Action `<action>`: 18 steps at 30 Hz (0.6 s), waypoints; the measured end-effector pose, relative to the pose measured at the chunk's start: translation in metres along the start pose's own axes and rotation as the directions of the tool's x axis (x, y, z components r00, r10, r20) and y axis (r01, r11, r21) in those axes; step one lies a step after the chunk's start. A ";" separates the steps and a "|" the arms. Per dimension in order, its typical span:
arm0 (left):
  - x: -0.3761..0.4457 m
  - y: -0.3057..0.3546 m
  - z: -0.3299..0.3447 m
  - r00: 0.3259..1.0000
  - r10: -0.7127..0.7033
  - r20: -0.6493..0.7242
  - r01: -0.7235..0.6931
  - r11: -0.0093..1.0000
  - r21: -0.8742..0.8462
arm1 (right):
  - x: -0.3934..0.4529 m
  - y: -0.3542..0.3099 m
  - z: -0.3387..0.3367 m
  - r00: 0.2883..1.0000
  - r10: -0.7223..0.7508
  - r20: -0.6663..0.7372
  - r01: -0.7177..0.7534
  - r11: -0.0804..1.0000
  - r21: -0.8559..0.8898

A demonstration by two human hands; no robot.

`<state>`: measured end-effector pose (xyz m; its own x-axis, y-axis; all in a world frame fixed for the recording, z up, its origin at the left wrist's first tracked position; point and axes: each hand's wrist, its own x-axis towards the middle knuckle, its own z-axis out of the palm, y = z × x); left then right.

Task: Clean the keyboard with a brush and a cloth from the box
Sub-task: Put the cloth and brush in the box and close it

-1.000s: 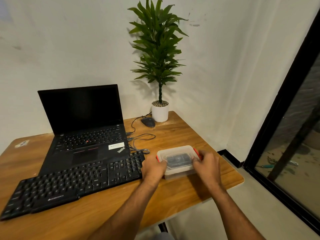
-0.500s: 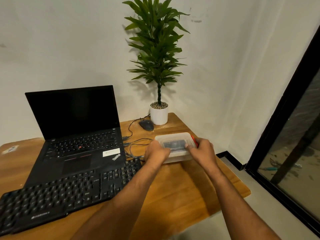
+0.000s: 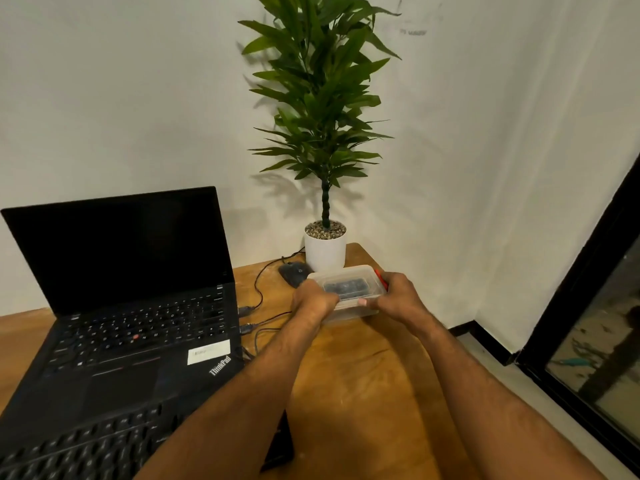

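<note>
A clear plastic box [image 3: 349, 278] with red side clips and its lid on is held between both my hands near the back right of the wooden desk [image 3: 353, 382]. Something dark shows through the lid. My left hand [image 3: 313, 299] grips the box's left end and my right hand [image 3: 398, 299] grips its right end. Whether the box touches the desk I cannot tell. The black external keyboard [image 3: 86, 448] lies at the lower left, partly covered by my left forearm. No brush or cloth can be made out.
An open black laptop [image 3: 131, 306] stands behind the keyboard. A potted plant in a white pot [image 3: 325, 251] and a black mouse [image 3: 294, 273] sit just behind the box, with cables [image 3: 263, 320] trailing to the laptop. The desk edge and floor lie to the right.
Both hands have carried the box away from the desk's front, toward the plant and mouse. The view has swung left and closer.
</note>
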<state>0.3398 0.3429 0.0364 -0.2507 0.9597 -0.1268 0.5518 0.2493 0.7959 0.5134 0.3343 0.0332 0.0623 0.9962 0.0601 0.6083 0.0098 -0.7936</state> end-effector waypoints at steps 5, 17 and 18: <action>0.020 -0.004 0.004 1.000 -0.006 0.005 0.006 0.999 -0.044 | 0.019 0.003 0.004 1.000 0.001 0.008 -0.001 1.000 0.023; 0.020 -0.007 -0.006 1.000 -0.024 0.006 0.024 0.996 -0.087 | 0.007 -0.002 0.002 0.999 -0.054 0.001 0.054 0.998 -0.016; 0.013 -0.005 -0.011 1.000 -0.013 0.000 0.013 0.997 -0.070 | 0.003 -0.005 0.001 0.998 -0.059 -0.009 0.058 0.997 -0.041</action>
<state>0.3246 0.3529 0.0372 -0.2577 0.9564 -0.1374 0.4911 0.2522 0.8338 0.5104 0.3369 0.0367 0.0336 0.9931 0.1123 0.6425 0.0646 -0.7635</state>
